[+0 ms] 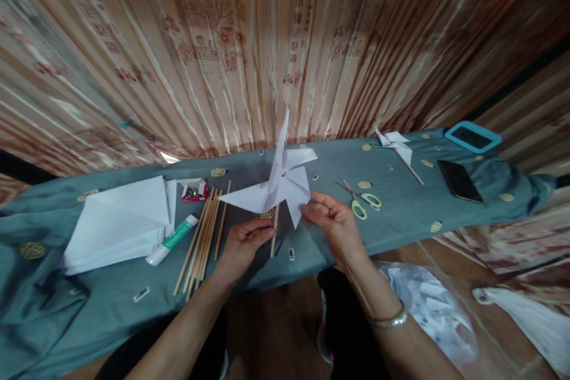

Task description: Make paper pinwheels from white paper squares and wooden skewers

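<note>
A white paper pinwheel (285, 181) stands on a thin wooden stick (274, 231) above the teal cloth table (401, 214). My left hand (244, 243) grips the stick just below the paper. My right hand (332, 222) pinches the lower right blade of the pinwheel between thumb and fingers. A metal pin shows at the pinwheel's centre.
Left of my hands lie several wooden sticks (202, 240), a glue tube (171, 240), a stack of white paper (120, 222) and a small box of pins (193, 190). To the right are scissors (361, 197), a second pinwheel (396, 145), a black phone (459, 180) and a blue-framed device (472, 137). Plastic bags lie on the floor.
</note>
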The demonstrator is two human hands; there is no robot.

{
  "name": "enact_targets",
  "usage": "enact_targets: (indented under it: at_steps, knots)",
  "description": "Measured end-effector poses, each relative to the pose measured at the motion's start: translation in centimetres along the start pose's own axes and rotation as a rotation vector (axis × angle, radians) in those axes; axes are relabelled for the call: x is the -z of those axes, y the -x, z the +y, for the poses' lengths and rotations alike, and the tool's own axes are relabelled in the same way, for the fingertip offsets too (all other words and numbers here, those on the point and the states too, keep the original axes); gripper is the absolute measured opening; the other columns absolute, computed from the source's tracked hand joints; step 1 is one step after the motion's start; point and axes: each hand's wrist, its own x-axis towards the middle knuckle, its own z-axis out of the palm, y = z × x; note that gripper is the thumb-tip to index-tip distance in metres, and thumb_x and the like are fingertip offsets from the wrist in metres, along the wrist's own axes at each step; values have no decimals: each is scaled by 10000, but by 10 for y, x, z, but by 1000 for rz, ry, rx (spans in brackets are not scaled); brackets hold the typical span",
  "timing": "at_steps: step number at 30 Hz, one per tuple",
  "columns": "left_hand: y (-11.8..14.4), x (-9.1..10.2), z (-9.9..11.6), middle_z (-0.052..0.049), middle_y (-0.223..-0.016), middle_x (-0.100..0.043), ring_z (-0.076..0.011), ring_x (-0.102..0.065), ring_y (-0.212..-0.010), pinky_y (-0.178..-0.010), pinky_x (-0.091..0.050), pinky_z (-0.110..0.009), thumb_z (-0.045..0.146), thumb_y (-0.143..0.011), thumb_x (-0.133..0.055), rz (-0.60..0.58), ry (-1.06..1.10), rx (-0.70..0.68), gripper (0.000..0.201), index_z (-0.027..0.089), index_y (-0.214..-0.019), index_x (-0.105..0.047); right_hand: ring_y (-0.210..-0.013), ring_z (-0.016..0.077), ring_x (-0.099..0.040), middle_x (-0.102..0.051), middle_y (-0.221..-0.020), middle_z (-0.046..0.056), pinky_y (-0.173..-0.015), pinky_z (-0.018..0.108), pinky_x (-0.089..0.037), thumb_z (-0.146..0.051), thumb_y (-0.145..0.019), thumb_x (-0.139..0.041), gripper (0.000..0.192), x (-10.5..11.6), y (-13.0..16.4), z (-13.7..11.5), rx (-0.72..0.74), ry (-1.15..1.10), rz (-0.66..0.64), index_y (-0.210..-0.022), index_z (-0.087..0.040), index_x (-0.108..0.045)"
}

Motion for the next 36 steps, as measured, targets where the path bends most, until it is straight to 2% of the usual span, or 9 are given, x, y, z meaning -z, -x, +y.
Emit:
enact_targets:
  at_steps: [7, 10, 15, 18, 20, 23, 26, 29, 36]
  knots:
    - [-2, 0, -4, -55, -756, -763, -228, -693, -767, -797, -537, -333, 376, -577, -820, -17, 33, -31, 267, 164, -734, -775, -572, 131, -657, -760, -709, 18, -547, 250, -520, -338, -543, -897, 427, -23, 23, 4, -211, -89, -233, -909, -194, -730]
    - [-3, 2, -6, -55, -751, -761, -232, -695, -770, -807, -536, -343, 366, -572, -826, -3, 42, -26, 266, 165, -740, -772, -515, 116, -634, -748, -648, 24, -485, 228, -488, -392, -596, -863, 338, -22, 27, 1, -190, -23, -281, -826, -180, -734]
    - [-3, 4, -5, -67, -848, -779, -249, -699, -849, -879, -525, -370, 355, -572, -820, 4, 38, -12, 277, 179, -784, -788, -475, 117, -596, -699, -558, -12, -487, 249, -488, -415, -691, -802, 236, -1, 22, -14, 103, 159, -170, -785, -211, -732]
    - [0, 3, -4, -56, -817, -775, -248, -695, -836, -865, -528, -370, 361, -575, -817, -16, 16, 3, 264, 181, -767, -791, -697, 171, -682, -753, -760, 17, -689, 322, -548, -359, -774, -749, 194, 16, 15, -20, 410, 343, 72, -927, -240, -729]
    - [1, 2, -3, -49, -773, -767, -241, -690, -803, -832, -531, -354, 355, -563, -820, -32, 6, 13, 245, 179, -731, -789, -845, 193, -682, -756, -970, 49, -839, 370, -529, -325, -810, -719, 268, 25, 10, -22, 569, 505, 194, -1067, -249, -704]
    - [3, 0, -2, -38, -748, -760, -225, -681, -774, -800, -527, -330, 349, -555, -819, -53, -6, 25, 238, 179, -718, -792, -890, 204, -658, -724, -1124, 78, -896, 397, -504, -316, -834, -691, 392, 32, 3, -21, 656, 690, 236, -1217, -245, -644]
    - [4, -1, -1, -29, -755, -762, -217, -679, -775, -814, -522, -328, 352, -554, -820, -72, -8, 41, 256, 183, -745, -796, -820, 197, -657, -747, -1046, 67, -852, 392, -518, -332, -832, -683, 395, 32, -1, -19, 641, 729, 220, -1213, -232, -645]
    - [3, -1, 0, -38, -751, -766, -221, -685, -772, -827, -525, -342, 352, -547, -827, -71, 0, 49, 254, 180, -730, -791, -730, 181, -654, -761, -884, 41, -774, 366, -527, -349, -800, -700, 364, 28, -2, -15, 560, 636, 215, -1133, -204, -674]
    - [2, 2, 1, -39, -757, -766, -204, -677, -755, -795, -529, -316, 315, -572, -812, -38, 5, 8, 203, 187, -728, -784, -536, 111, -584, -708, -622, -53, -549, 246, -453, -349, -590, -847, 435, 2, 6, -3, 72, 112, -23, -971, -211, -687]
